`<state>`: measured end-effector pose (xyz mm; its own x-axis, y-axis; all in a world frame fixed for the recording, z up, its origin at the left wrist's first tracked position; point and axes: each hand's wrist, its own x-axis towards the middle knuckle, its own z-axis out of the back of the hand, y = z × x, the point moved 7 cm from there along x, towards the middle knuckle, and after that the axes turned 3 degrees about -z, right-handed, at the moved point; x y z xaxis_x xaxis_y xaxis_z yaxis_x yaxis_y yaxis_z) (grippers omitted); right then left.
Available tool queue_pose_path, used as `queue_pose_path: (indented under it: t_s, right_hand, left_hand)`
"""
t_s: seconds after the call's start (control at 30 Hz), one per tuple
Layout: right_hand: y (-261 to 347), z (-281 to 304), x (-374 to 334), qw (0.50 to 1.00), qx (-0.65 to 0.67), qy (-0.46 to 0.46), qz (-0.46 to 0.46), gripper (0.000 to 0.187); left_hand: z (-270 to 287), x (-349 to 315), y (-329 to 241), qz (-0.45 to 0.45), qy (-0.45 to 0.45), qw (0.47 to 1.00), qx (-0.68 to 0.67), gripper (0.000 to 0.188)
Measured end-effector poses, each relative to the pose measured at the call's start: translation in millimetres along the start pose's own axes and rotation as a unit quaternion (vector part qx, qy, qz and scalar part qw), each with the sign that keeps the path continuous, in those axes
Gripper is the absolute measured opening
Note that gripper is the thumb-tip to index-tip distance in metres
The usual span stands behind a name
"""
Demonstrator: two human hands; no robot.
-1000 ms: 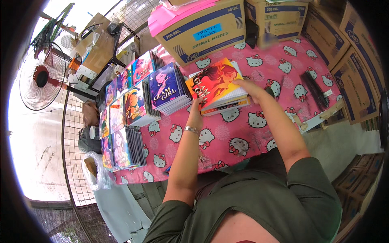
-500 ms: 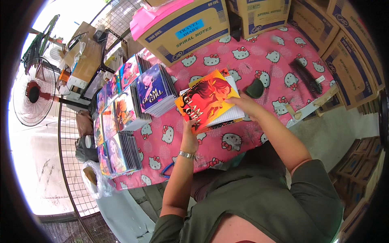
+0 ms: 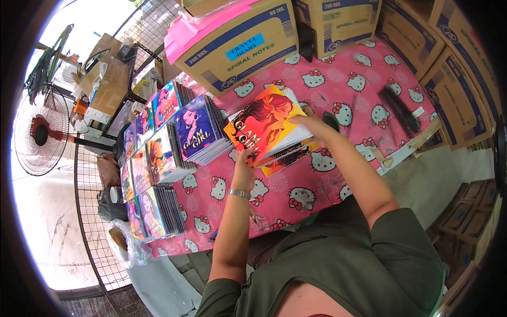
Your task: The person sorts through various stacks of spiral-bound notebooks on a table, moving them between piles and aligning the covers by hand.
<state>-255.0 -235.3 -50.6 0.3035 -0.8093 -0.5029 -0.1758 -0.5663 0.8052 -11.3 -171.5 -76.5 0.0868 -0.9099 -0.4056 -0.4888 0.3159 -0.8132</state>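
Observation:
Over the middle of the table, my two hands grip a small stack of spiral notebooks. The top cover is red, orange and yellow, with a drawn woman on it. My left hand is closed on the near left corner, thumb on the cover. At the right edge, my right hand pinches the stack, with white page edges showing beside it. Another orange and yellow cover sticks out beneath the near side. Left of the stack stand piles of notebooks, the closest a purple-blue one.
Several rows of notebooks line the table's left side. Cardboard boxes stand at the back and more boxes at the right. A black bristly bundle lies on the pink patterned tablecloth. A dark green object is partly behind my right hand.
The stack in my hands has tilted, showing more of its page edges and a cover jutting out below. My right hand has shifted slightly left and now partly covers the dark green object.

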Motion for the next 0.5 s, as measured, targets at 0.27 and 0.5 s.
queue_pose_path:
  t_s: [0.27, 0.5]
  right_hand:
    - [-41, -13, -53, 0.999, -0.004, 0.02, -0.037, 0.084]
    - [-74, -5, -116, 0.999, -0.041, -0.006, -0.027, 0.091]
  left_hand:
    - [15, -74, 12, 0.001, 0.001, 1.0, 0.011, 0.038]
    - [28, -123, 29, -0.006, 0.043, 0.995, 0.091, 0.058]
